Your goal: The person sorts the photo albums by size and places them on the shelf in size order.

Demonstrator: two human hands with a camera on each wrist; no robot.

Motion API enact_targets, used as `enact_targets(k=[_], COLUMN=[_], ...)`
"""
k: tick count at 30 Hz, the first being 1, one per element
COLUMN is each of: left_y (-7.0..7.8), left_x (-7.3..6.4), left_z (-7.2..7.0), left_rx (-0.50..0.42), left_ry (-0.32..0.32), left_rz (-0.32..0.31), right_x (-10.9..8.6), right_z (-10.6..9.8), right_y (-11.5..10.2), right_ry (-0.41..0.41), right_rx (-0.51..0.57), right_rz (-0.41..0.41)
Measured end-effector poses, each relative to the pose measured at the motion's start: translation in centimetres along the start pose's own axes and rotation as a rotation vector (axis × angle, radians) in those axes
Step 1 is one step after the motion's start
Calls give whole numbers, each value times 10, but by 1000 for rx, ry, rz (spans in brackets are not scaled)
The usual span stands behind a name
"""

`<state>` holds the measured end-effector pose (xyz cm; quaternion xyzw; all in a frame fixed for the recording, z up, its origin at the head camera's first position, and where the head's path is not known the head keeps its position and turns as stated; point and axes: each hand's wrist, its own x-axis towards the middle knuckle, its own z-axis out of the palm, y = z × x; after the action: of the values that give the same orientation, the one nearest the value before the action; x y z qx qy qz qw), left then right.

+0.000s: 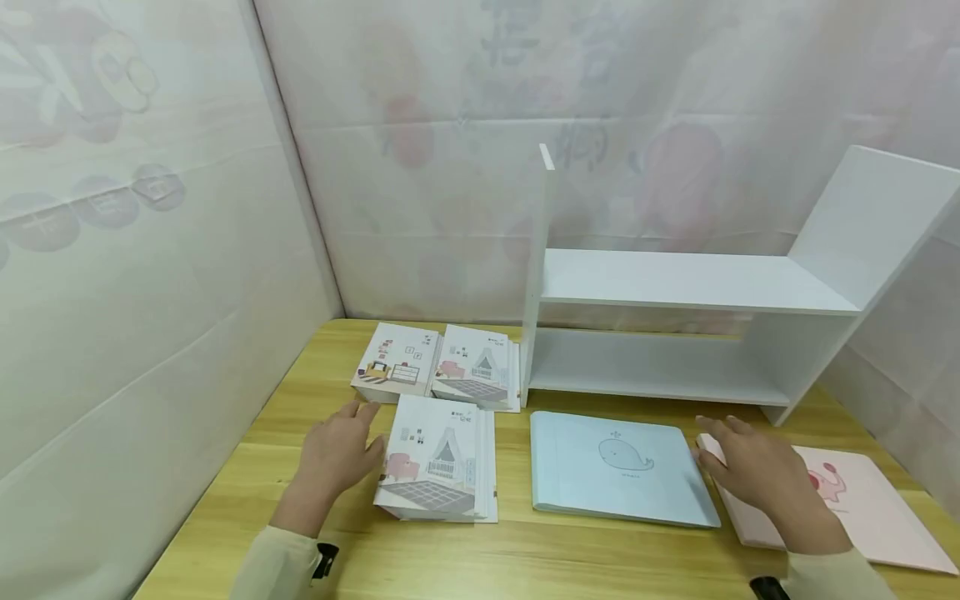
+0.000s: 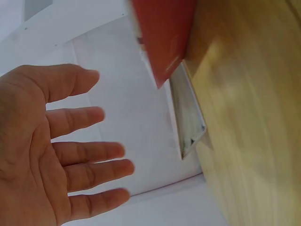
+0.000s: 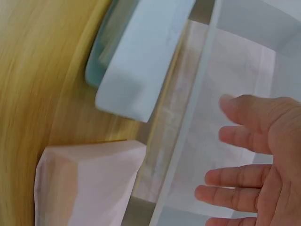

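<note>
My left hand (image 1: 337, 450) hovers with spread fingers just left of the front white book pile (image 1: 427, 458), which has a drawn room on its cover. Its empty palm (image 2: 28, 150) faces a red book side (image 2: 164, 37) in the left wrist view. Over the left edge of a pink book (image 1: 870, 500) with a red animal drawing hangs my right hand (image 1: 765, 475), fingers apart and holding nothing. Between the hands lies a light blue book (image 1: 622, 467) with a whale on its cover. Two more white book piles, left (image 1: 397, 354) and right (image 1: 472, 362), lie farther back.
A white two-tier shelf (image 1: 697, 279) with tall side panels stands at the back right, behind the blue and pink books. Its left panel is close to the rear right book pile. Printed cloth walls (image 1: 187, 333) border the wooden table (image 1: 570, 558).
</note>
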<state>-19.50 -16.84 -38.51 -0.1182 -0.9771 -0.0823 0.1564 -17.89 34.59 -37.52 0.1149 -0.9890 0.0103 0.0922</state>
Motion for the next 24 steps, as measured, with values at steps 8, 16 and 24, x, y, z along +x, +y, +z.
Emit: enact_targets(k=[8,16,24], left_y=[19,64,89], left_x=[-11,-8,-8], left_z=[-10,-11,12], left_rx=[-73,-333,-528], left_ry=[-64,-82,-102], left_rz=[-17,-53,-93], right_x=[-12,-20,-19], right_z=[4,3,5], right_y=[-8,-16,-12], right_ry=[-50,-29,-72], right_rx=[106,238,377], right_rz=[18,25,164])
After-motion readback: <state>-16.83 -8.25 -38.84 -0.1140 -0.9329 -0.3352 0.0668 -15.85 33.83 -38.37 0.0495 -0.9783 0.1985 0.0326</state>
